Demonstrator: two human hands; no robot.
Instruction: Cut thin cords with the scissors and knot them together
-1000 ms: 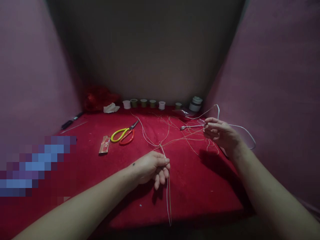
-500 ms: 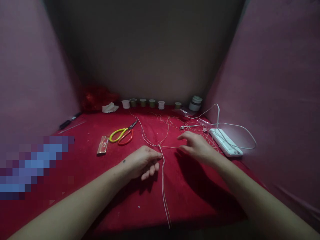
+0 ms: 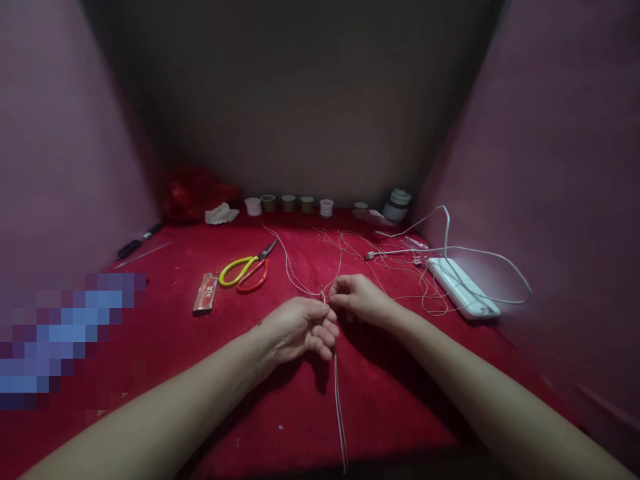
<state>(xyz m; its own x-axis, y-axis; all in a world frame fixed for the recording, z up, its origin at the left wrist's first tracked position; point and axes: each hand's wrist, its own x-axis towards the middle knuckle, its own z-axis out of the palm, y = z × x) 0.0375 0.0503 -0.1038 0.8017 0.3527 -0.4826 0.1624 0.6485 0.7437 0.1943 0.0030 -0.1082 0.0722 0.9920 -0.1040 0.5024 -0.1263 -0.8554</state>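
Observation:
On a red cloth [image 3: 400,400], thin pale cords [image 3: 340,407] run from a knot near the middle toward me and off the front edge. My left hand [image 3: 300,327] pinches the cords just below the knot. My right hand [image 3: 357,298] meets it from the right and pinches the cords at the knot with thumb and forefinger. More loose strands [image 3: 400,267] trail away to the back right across the cloth.
Yellow and orange scissors [image 3: 245,270] and a red lighter [image 3: 206,293] lie at the left. A row of thread spools [image 3: 290,203] and a white jar [image 3: 397,205] stand along the back wall. A white power strip [image 3: 463,288] with a cable sits at the right.
My right hand has come from the far right, by the white cable, back to the middle and closed on the cords beside my left hand. The power strip is now uncovered.

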